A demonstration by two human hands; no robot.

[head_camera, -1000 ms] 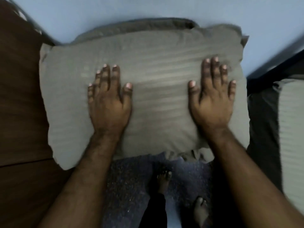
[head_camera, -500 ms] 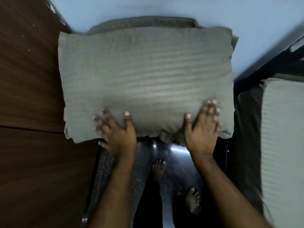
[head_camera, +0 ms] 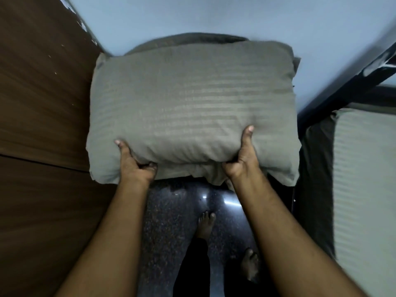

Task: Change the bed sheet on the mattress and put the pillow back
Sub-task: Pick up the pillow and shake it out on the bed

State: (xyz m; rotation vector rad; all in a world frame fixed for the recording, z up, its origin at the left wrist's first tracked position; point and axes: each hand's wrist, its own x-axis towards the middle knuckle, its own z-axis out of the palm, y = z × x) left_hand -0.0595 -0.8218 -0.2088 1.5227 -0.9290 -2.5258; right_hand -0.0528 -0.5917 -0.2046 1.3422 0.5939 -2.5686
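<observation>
A grey striped pillow (head_camera: 192,103) fills the middle of the head view. My left hand (head_camera: 135,163) grips its near edge on the left, thumb on top and fingers curled underneath. My right hand (head_camera: 242,155) grips the near edge on the right the same way. A second grey pillow or cushion (head_camera: 188,38) peeks out behind the top edge. The mattress (head_camera: 364,189) with a striped grey sheet lies along the right edge of the view.
A brown wooden panel (head_camera: 42,125) takes up the left side. A dark bed frame rail (head_camera: 334,82) runs diagonally at the upper right. A light blue wall (head_camera: 214,16) is behind. My bare feet (head_camera: 205,224) stand on a dark speckled floor (head_camera: 167,221).
My hands slid from lying flat on top of the pillow down to its near edge, and now their fingers are curled under it with thumbs on top.
</observation>
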